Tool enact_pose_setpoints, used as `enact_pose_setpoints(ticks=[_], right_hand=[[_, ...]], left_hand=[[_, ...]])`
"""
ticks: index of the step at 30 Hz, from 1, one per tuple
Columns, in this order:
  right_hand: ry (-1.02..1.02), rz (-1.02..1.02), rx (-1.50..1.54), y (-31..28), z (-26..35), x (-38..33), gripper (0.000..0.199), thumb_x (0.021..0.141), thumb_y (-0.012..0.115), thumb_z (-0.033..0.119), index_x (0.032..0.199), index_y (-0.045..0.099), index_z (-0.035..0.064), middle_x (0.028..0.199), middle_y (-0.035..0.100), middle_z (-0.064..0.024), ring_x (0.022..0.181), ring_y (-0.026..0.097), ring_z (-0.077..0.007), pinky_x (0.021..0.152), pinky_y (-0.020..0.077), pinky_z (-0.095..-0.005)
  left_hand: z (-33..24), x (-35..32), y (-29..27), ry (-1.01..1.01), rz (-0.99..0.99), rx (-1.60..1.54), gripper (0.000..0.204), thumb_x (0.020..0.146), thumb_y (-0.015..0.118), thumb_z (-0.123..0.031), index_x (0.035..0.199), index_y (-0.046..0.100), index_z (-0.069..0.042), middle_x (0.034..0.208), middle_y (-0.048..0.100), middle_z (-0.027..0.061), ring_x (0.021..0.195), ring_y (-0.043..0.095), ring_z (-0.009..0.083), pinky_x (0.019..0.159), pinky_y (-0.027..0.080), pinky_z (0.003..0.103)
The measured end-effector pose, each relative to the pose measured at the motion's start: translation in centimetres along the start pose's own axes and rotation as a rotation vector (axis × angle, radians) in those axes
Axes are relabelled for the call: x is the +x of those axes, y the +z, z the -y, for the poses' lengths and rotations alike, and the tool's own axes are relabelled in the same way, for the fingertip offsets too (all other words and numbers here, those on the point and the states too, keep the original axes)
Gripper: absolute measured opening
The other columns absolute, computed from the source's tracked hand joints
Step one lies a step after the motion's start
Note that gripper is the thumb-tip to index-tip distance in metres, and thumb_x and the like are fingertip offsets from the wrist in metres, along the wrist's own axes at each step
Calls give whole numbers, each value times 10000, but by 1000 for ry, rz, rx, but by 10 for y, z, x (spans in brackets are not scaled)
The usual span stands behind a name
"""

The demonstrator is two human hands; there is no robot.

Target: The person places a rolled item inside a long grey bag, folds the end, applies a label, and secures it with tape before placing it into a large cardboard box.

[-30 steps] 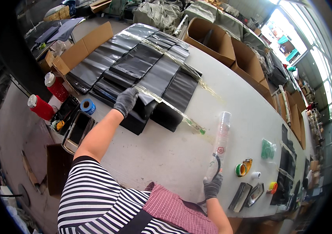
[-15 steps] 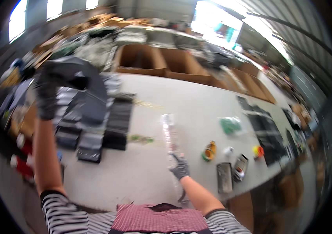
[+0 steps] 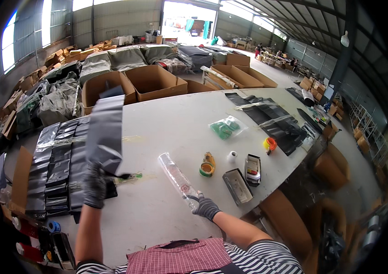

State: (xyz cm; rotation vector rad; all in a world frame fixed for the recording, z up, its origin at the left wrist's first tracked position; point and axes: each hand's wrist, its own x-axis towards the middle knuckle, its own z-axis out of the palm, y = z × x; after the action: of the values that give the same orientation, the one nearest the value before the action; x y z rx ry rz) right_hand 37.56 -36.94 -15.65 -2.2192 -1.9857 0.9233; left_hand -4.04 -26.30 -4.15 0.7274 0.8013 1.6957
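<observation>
My left hand [image 3: 94, 186], in a grey knit glove, is closed on the near end of a dark grey plastic sheet [image 3: 105, 130], which stands up from the hand above the table's left side. Beneath and left of it lie several flat stacks of dark plastic sheets [image 3: 57, 169], with clear bands across them. My right hand [image 3: 206, 208], also gloved, grips the near end of a long clear plastic-wrapped roll [image 3: 174, 172]. This roll lies slanted on the white table [image 3: 157, 228]. Which kind of material is inside the wrap, I cannot make out.
Right of the roll are a tape dispenser [image 3: 206, 165], a white spool [image 3: 231, 156], a dark tray [image 3: 237, 186], a small open box [image 3: 252, 170], yellow-red tape [image 3: 270, 145] and a bag of green pieces [image 3: 226, 128]. Large cardboard boxes [image 3: 155, 84] line the far edge.
My left hand has come down and right with the grey sheet, which hung curved and now stands straighter. My right hand still holds the roll, now tilted leftward. The view has shifted.
</observation>
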Motion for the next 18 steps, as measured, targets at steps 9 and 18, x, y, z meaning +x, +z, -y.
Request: enact_pose_setpoints(ticks=[9, 18], right_hand=[[106, -171, -111, 58, -46, -21, 1128, 706, 749, 480, 1557, 109, 108, 1297, 520, -257, 1156, 565, -375, 980, 469, -466], [-120, -201, 284, 60, -82, 31, 873, 705, 735, 302, 1466, 358, 99, 1191, 634, -216, 926, 661, -350, 853, 533, -389]], left_hand=[[220, -65, -50, -68, 476, 1899, 205, 854, 609, -164, 1030, 690, -98, 965, 686, 203, 922, 655, 394, 831, 515, 478], [214, -49, -29, -56, 901, 2005, 241, 741, 711, -152, 969, 707, -75, 1105, 665, 148, 1125, 581, 346, 918, 502, 422]])
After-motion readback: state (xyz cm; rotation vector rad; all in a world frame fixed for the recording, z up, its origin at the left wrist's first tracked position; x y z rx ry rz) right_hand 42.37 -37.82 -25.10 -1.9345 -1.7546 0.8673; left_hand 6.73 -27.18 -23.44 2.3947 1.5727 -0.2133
